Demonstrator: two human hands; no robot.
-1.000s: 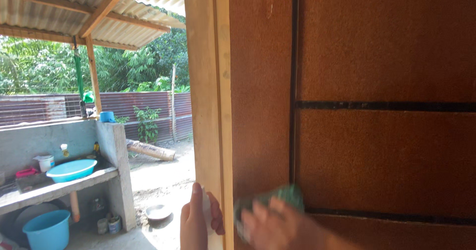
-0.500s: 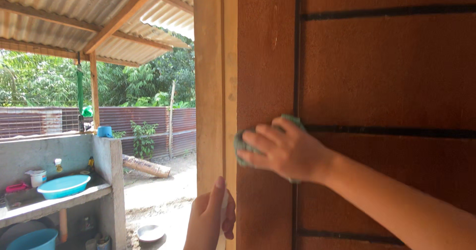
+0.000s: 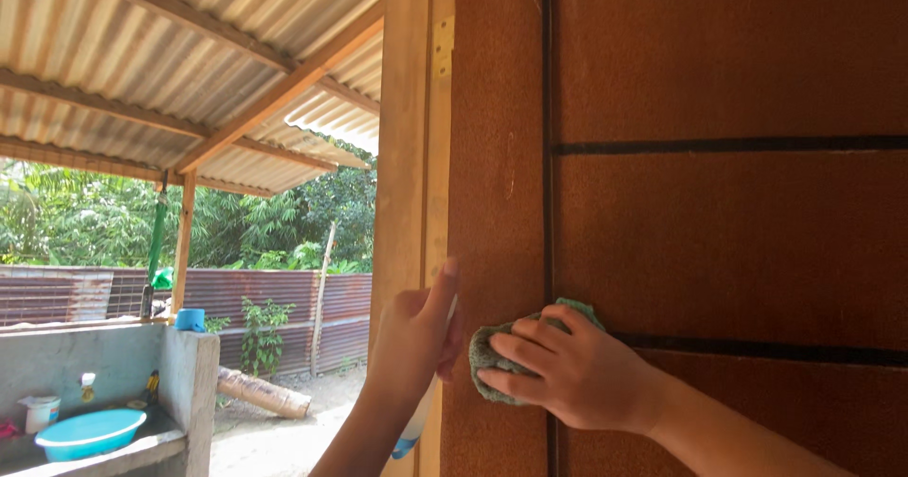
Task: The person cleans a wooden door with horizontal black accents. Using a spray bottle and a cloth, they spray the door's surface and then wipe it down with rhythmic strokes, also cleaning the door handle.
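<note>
A: What fills the view? Biggest first.

B: The brown door (image 3: pixel 719 241) takes up the right side, panelled with dark grooves; beside it runs the pale wooden frame (image 3: pixel 409 156); overhead is a corrugated roof (image 3: pixel 170 52); far off to the left sits a concrete counter (image 3: pixel 175 364) with a blue basin (image 3: pixel 90 433) on it.

A: And the hands?

B: The right hand (image 3: pixel 563 373) lies flat on the door, fingers spread and curled over a green cloth (image 3: pixel 492 354), pressing it to the wood just left of a vertical groove; the left hand (image 3: pixel 413 340) is closed round a spray bottle (image 3: pixel 416 420) at the door's edge, forefinger raised; only the bottle's pale body and blue bottom show below the palm.

A: How would the cloth handle?

B: Soft and light, I'd judge; it bunches under the palm, so it is best taken wadded in the whole hand; the door looks stiff and rough enough for it to drag. The bottle seems light; whether it is slippery I cannot tell.
</note>
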